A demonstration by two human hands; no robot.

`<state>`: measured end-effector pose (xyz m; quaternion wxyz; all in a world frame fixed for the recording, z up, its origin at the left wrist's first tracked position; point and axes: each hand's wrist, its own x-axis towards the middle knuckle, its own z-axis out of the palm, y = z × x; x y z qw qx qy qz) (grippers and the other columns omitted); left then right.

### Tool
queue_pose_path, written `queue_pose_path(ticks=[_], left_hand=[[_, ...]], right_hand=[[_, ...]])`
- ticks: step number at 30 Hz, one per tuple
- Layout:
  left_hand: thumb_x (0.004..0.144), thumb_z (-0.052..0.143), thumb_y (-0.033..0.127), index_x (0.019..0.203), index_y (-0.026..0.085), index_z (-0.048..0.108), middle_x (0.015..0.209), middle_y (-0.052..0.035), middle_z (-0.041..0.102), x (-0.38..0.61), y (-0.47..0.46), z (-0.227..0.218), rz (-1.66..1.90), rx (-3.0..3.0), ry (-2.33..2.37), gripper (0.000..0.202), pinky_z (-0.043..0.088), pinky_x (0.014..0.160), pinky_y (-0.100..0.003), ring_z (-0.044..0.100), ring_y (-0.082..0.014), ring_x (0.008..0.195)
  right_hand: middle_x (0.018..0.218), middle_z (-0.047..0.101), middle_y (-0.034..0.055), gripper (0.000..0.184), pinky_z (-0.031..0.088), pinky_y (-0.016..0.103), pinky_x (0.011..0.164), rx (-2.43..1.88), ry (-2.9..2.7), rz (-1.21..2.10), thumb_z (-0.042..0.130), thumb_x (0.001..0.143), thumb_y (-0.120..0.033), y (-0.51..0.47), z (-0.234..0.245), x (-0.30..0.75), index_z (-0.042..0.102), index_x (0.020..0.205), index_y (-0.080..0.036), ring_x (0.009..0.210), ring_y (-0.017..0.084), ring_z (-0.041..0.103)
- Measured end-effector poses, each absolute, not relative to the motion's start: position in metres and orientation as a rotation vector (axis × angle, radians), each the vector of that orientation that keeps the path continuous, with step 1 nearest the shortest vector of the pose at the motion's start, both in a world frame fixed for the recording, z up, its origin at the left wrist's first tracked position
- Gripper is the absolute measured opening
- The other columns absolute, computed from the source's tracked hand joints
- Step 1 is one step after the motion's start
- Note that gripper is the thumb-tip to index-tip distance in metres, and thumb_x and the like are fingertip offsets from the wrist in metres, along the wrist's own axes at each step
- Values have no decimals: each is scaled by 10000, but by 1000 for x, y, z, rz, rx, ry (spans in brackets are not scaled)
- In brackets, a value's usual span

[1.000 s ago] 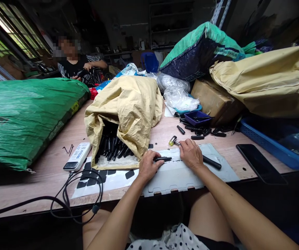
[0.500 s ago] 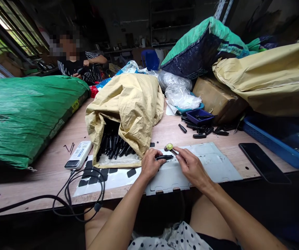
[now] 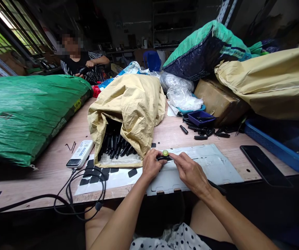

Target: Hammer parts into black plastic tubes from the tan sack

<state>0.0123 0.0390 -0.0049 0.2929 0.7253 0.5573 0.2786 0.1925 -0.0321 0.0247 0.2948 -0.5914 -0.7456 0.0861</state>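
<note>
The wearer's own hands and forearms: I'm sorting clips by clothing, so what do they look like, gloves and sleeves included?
The left hand and right hand wear no gloves. No sleeve, watch or bracelet shows on the left forearm or right forearm; rings are too small to rule out. Black-dotted white fabric shows at the lap.

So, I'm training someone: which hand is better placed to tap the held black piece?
Likely the right hand: its fingers hold the hammer, whose head is at the black piece. The left hand is occupied holding that piece.
</note>
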Motion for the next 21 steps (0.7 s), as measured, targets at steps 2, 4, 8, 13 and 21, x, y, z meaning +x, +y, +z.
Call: queue_pose_path(ticks=[2, 4, 8, 13, 21], left_hand=[[788, 827, 212, 931, 243, 719, 976, -3, 668, 12, 39, -5, 739, 1936, 1478, 182, 430, 870, -350, 575, -216, 992], [788, 827, 207, 927, 239, 718, 976, -4, 669, 12, 38, -4, 744, 1944, 1472, 179, 426, 864, -351, 571, -216, 983], [799, 817, 213, 931, 237, 720, 973, -3, 669, 12, 37, -5, 755, 1951, 1471, 166, 426, 865, -347, 569, -213, 971], [799, 813, 216, 929, 244, 712, 969, 6, 660, 12, 37, -6, 769, 1972, 1467, 167, 428, 873, -336, 570, -207, 982], [795, 788, 185, 937, 240, 701, 956, 2, 650, 12, 36, -4, 769, 2003, 1464, 176, 431, 861, -334, 575, -205, 959]], right_hand=[[939, 633, 37, 439, 526, 262, 784, -1555, -1916, 193, 399, 1052, -261, -33, 27, 196, 599, 1438, -316, 862, 165, 650], [942, 638, 44, 441, 527, 264, 809, -1542, -1881, 180, 397, 1054, -264, -35, 26, 198, 595, 1446, -301, 871, 166, 653], [926, 649, 33, 430, 527, 258, 747, -1595, -1942, 211, 408, 1040, -244, -39, 21, 200, 631, 1399, -323, 848, 168, 661], [1066, 686, 45, 425, 522, 279, 809, -1631, -1825, 171, 417, 1047, -285, -22, 30, 214, 598, 1431, -297, 968, 180, 668], [966, 649, 62, 326, 423, 318, 800, -1908, -1949, -64, 541, 974, -209, 27, 0, 241, 708, 1251, -259, 957, 217, 582]])
